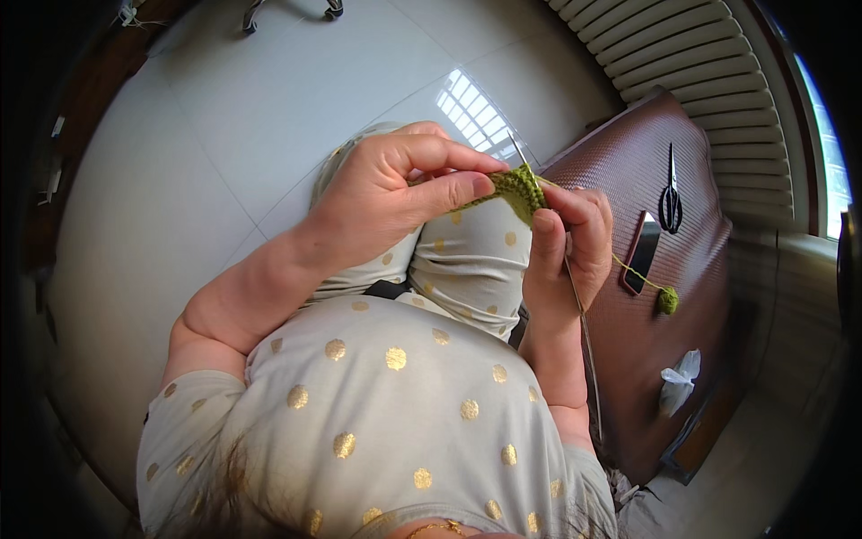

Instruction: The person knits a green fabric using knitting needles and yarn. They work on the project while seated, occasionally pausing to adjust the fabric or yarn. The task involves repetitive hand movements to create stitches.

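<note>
A strip of green knitting (522, 192) is stretched between my two hands above my lap. My left hand (377, 192) pinches its upper edge between thumb and index finger. My right hand (576, 236) grips the knitting's right end. One metal knitting needle (520, 149) sticks up past the stitches, its tip pointing away from me. A long thin needle (587, 343) runs from my right hand down along the forearm. Green yarn (633, 271) trails from the right hand to a small ball of yarn (667, 300). My fingers hide part of the knitting and the needles.
To my right, a brown woven-textured mat (633, 377) carries black-handled scissors (671, 202), a phone (643, 252) and a knotted white plastic bag (680, 383). A slatted white radiator (700, 74) stands beyond it. Chair casters (333, 9) show on the tiled floor (168, 168).
</note>
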Motion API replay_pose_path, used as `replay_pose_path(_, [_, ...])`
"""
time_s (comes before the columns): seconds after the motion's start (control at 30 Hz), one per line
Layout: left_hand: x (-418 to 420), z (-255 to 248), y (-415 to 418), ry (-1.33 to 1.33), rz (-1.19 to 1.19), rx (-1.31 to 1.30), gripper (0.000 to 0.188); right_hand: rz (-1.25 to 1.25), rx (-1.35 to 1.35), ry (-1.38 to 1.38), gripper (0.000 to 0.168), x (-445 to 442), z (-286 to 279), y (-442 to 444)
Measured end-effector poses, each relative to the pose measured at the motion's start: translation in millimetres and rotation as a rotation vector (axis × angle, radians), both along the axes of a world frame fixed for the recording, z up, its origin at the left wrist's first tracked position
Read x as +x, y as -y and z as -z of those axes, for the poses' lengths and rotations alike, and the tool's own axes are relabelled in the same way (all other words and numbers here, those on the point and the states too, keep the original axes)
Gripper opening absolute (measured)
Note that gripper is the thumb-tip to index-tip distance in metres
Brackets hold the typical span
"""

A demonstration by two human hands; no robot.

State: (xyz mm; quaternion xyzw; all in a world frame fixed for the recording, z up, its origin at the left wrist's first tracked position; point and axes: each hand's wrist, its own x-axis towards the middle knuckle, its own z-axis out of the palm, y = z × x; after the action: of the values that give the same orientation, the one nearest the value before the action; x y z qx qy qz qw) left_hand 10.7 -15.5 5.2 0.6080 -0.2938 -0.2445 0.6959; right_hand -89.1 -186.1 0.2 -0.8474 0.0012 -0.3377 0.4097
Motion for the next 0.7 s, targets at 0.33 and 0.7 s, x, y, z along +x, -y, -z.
replay_pose_path(0.33, [6.2,-6.9,-20.4,0.002,0.104,0.066,0.024,0.0,-0.314,-0.026,0.031,-10.6,-7.8,8.5])
replay_pose_path(0.7, [0.1,-5.1,-13.0,0.064,0.131,0.075,0.021,-0.159,-0.467,-0.002,0.033,-10.3,-9.8,6.6])
